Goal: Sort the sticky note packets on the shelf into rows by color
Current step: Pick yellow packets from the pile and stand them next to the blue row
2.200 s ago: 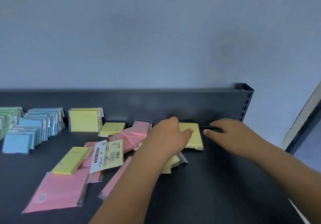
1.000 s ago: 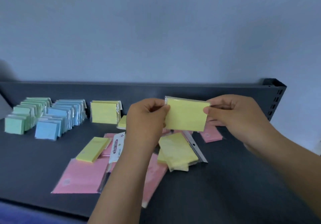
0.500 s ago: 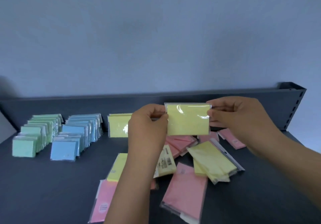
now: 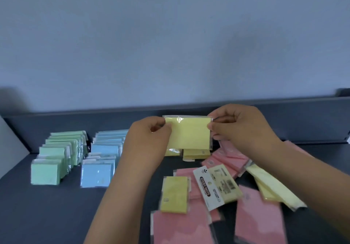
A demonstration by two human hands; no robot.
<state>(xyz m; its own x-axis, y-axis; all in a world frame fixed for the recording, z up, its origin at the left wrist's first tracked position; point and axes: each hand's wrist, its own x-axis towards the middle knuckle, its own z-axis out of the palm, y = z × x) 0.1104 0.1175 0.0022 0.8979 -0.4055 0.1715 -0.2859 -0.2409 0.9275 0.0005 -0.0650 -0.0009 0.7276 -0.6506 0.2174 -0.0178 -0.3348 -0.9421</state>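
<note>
A yellow sticky note packet [image 4: 189,134] hangs upright above the dark shelf [image 4: 47,215]. My left hand [image 4: 149,141] pinches its left edge and my right hand [image 4: 240,128] pinches its right edge. Behind and below it stand a few yellow packets [image 4: 197,153] against the shelf's back wall, partly hidden. To the left run a row of green packets [image 4: 56,156] and a row of blue packets [image 4: 102,158]. Lower right lies a mixed pile: pink packets [image 4: 181,226], a flat yellow packet [image 4: 175,194], and a labelled yellow packet [image 4: 217,185].
The shelf's raised back wall [image 4: 303,122] runs across behind everything. More pink packets [image 4: 229,156] and pale yellow packets [image 4: 272,188] lie on the right, under my right forearm. Bare shelf surface shows in front of the green and blue rows.
Both hands lifted the yellow packet from the back of the shelf and hold it upright. The view has shifted, so the shelf contents now sit further right; the packet is closer to the yellow stack.
</note>
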